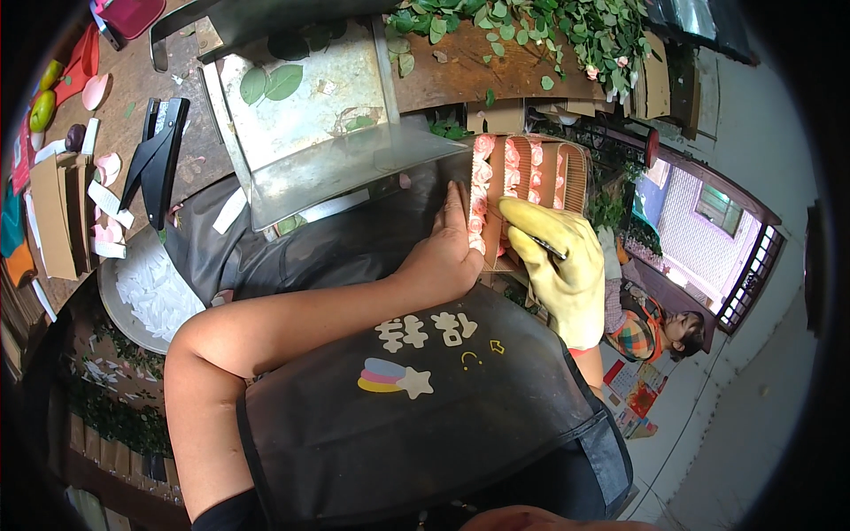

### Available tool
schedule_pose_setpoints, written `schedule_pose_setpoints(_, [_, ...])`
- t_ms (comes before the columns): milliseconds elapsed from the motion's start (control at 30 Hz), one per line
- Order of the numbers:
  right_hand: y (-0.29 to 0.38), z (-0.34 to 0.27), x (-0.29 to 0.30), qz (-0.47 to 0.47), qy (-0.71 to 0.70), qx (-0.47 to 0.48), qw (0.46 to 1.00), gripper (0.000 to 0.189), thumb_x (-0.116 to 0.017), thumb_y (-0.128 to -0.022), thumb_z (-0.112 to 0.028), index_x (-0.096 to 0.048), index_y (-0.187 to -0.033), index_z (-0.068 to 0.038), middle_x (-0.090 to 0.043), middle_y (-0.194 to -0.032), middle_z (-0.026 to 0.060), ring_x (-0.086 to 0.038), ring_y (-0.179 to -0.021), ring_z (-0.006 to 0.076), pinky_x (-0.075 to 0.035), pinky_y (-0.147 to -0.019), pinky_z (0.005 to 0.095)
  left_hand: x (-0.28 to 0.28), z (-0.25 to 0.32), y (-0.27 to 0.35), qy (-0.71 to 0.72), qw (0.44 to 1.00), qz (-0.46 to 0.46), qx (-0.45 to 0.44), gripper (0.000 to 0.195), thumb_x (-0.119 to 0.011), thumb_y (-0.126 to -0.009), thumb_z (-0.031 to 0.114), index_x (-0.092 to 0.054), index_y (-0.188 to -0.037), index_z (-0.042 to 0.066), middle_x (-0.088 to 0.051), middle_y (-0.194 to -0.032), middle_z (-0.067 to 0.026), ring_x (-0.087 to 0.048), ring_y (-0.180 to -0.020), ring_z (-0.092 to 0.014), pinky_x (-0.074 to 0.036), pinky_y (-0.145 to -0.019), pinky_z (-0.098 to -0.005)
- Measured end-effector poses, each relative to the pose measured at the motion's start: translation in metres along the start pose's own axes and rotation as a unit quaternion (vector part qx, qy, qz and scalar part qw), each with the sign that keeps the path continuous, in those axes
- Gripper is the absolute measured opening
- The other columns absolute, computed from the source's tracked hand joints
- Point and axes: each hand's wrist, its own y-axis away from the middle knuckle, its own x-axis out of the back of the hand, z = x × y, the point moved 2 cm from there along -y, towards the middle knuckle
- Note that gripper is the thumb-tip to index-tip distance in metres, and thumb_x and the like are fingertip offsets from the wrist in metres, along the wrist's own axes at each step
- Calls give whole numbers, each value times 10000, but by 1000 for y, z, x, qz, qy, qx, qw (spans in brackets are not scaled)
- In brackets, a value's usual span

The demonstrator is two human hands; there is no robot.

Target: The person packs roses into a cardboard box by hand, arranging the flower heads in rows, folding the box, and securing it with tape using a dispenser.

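Observation:
A bundle of pale pink roses (pixel 482 174) is layered in rows between sheets of corrugated cardboard (pixel 576 174), tilted up before my chest. My left hand (pixel 457 242), bare, lies along the near-left side of the bundle with its fingers extended together, holding it. My right hand (pixel 561 262) wears a yellow rubber glove and is against the cardboard and flower rows. A small dark metal tool (pixel 548 247) shows between its thumb and palm; the tool's full shape is hidden.
A metal tray stand (pixel 302 199) lies left of the bundle. Nearby are a black stapler (pixel 159 159), cardboard pieces (pixel 56 212) and a bowl of white strips (pixel 156 292). Leafy rose stems (pixel 564 33) cover the far wooden table (pixel 451 79). Another person (pixel 654 322) is at the right.

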Motion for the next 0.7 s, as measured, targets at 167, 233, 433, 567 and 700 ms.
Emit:
schedule_pose_setpoints(167, [1, 0, -3, 19, 2, 13, 1000, 279, -815, -896, -147, -769, -1169, -114, -799, -1132, 50, -747, -985, 259, -559, -896, 385, 1, 4, 1, 3, 1000, -3, 13, 967, -515, -951, 163, 124, -1600, -161, -116, -1644, -477, -268, -1545, -542, -338, -1249, -422])
schedule_pose_setpoints(233, [1, 0, -5, 22, 5, 12, 1000, 281, -820, -893, -139, -767, -1168, -115, -800, -1128, 50, -748, -983, 258, -561, -896, 385, 1, 3, 1, -7, 1000, -4, 10, 969, -516, -953, 168, 127, -1600, -160, -112, -1647, -474, -267, -1547, -537, -337, -1249, -419])
schedule_pose_setpoints(433, [0, -1, -7, 38, 5, 9, 999, 287, -832, -884, -120, -767, -1163, -117, -804, -1110, 49, -749, -969, 258, -563, -895, 382, -3, -7, -3, 17, 1000, -7, -8, 972, -517, -963, 182, 135, -1599, -157, -105, -1652, -471, -302, -1527, -546, -361, -1233, -421])
schedule_pose_setpoints(567, [2, 1, -8, 39, -5, -8, 999, 265, -826, -893, -128, -770, -1151, -110, -806, -1099, 50, -752, -952, 262, -569, -878, 379, -3, -8, -4, 35, 999, -1, -1, 940, -478, -931, 74, 127, -1619, -132, -169, -1662, -390, -300, -1543, -448, -315, -1248, -386])
schedule_pose_setpoints(700, [4, 3, -9, 42, -29, -30, 998, 230, -808, -913, -139, -773, -1137, -101, -807, -1098, 54, -753, -938, 267, -572, -873, 378, -3, -8, -4, 15, 1000, -2, -15, 969, -511, -954, 172, 133, -1598, -159, -107, -1636, -492, -282, -1531, -559, -352, -1239, -422])
